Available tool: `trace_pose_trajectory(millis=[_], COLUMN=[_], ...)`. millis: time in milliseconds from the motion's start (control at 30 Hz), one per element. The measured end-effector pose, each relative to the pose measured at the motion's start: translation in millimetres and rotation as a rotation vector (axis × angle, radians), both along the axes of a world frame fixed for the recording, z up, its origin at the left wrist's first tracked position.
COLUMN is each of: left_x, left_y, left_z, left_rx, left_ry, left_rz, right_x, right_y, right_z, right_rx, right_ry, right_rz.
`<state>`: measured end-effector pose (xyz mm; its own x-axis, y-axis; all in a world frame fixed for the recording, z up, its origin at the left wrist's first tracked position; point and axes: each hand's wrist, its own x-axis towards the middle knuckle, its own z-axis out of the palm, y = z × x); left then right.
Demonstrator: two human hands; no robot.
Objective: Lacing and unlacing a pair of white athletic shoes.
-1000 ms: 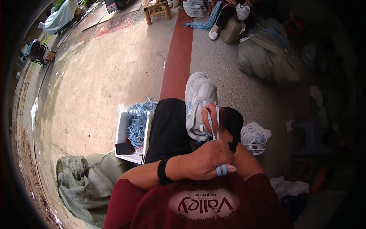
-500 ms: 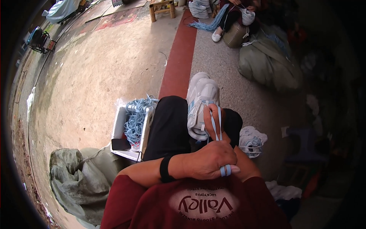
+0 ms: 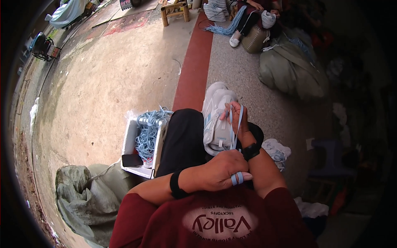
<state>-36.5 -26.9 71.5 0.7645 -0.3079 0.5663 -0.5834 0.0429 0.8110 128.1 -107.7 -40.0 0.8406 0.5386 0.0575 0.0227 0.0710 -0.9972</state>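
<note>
A white sneaker [image 3: 215,134] with pale blue trim lies between my knees, toe pointing away, and a second white shoe [image 3: 214,89] shows just beyond it. My right hand [image 3: 239,118] is at the sneaker's eyelets, its thumb and fingers pinching a light blue shoelace [image 3: 241,124]. From there the lace runs back toward me in two strands. Closer to my chest, my left hand [image 3: 225,167] is closed around the same lace, which loops over its fingers. The exact eyelet under my right fingertips is too small to make out.
At my left knee stands a white foam box [image 3: 129,140] of tangled blue laces [image 3: 147,138], with a dark flat object [image 3: 132,160] on its near end. Sacks [image 3: 89,198] lie at lower left and far right. White shoes [image 3: 276,151] sit by my right knee. Another person [image 3: 254,20] sits ahead.
My right hand has lifted slightly and turned, its fingers now pinching at the shoe's far eyelets. My left hand has shifted a little left, still gripping the lace.
</note>
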Motion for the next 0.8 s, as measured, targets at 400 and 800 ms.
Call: trace_pose_trajectory(millis=[400,800], left_x=[-74,-212], left_y=[168,246], left_z=[-93,-236], left_rx=[-0.904,-0.862], left_ry=[0.664,1.505], left_rz=[0.742,1.289], right_x=[-34,-35], right_y=[-103,-299], right_z=[27,-24], right_rx=[-0.329,-1.204], right_ry=[-0.538,-0.229], right_rz=[0.124,-0.12])
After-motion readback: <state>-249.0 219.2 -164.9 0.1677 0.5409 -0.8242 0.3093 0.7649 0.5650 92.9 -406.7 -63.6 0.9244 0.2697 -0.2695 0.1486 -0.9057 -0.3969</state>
